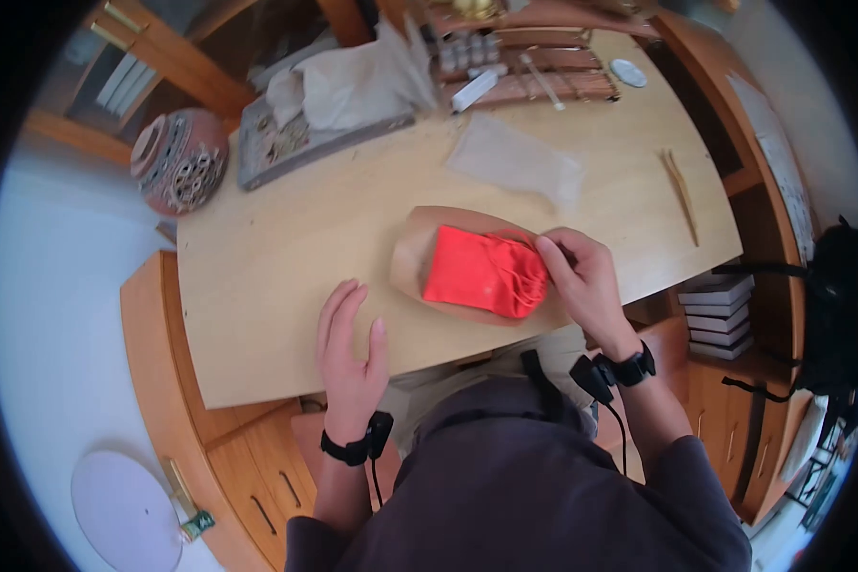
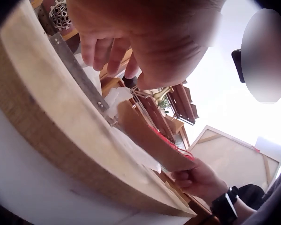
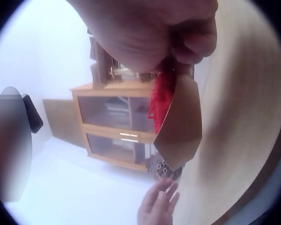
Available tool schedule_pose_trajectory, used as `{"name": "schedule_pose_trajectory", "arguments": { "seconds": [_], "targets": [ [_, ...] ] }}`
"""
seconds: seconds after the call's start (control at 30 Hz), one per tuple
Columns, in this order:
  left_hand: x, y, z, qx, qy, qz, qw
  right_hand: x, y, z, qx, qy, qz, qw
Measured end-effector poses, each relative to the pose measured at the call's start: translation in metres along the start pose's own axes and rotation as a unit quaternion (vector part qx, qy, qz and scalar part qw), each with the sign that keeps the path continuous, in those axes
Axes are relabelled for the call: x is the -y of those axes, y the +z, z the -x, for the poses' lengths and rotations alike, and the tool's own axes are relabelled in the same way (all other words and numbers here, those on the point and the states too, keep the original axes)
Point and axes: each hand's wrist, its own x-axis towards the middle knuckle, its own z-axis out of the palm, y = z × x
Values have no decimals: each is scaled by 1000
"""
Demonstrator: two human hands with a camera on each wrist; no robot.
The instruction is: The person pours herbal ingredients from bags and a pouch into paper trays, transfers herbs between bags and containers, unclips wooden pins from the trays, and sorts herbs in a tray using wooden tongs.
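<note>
My right hand (image 1: 582, 281) pinches the right end of a stiff brown sheet, like cardboard (image 1: 410, 257), with thumb and curled fingers. On top of the sheet lies a red drawstring pouch (image 1: 477, 272), its gathered neck and cords towards that hand. Seen from the right wrist, the brown sheet (image 3: 181, 126) is raised over the table, the red pouch (image 3: 164, 96) along its far side. My left hand (image 1: 351, 353) holds nothing and hovers near the table's front edge, fingers extended, left of the sheet. In the left wrist view those fingers (image 2: 112, 51) hang loosely apart.
A clear plastic bag (image 1: 515, 157) lies behind the pouch on the wooden table (image 1: 286, 248). Wooden tweezers (image 1: 679, 195) lie at the right. A grey tray (image 1: 324, 148) with white cloth, a patterned round jar (image 1: 183, 162) and a wooden rack (image 1: 562, 71) stand along the back.
</note>
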Motion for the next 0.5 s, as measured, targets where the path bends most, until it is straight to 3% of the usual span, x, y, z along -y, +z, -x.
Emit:
{"name": "schedule_pose_trajectory", "arguments": {
  "seconds": [0.17, 0.23, 0.3, 0.5],
  "targets": [
    [-6, -14, 3, -3, -18, 10, 1000, 11, 53, -27, 88, -26, 32, 995],
    [-6, -16, 3, 34, -17, 24, 999, 12, 61, -29, 108, -40, 48, 992],
    [-2, -14, 4, 39, -2, 11, 999, 13, 61, -30, 28, -68, 49, 996],
    [-3, -3, -25, 85, 69, -14, 994, -14, 46, -13, 43, -1, -26, 999]
  ]
}}
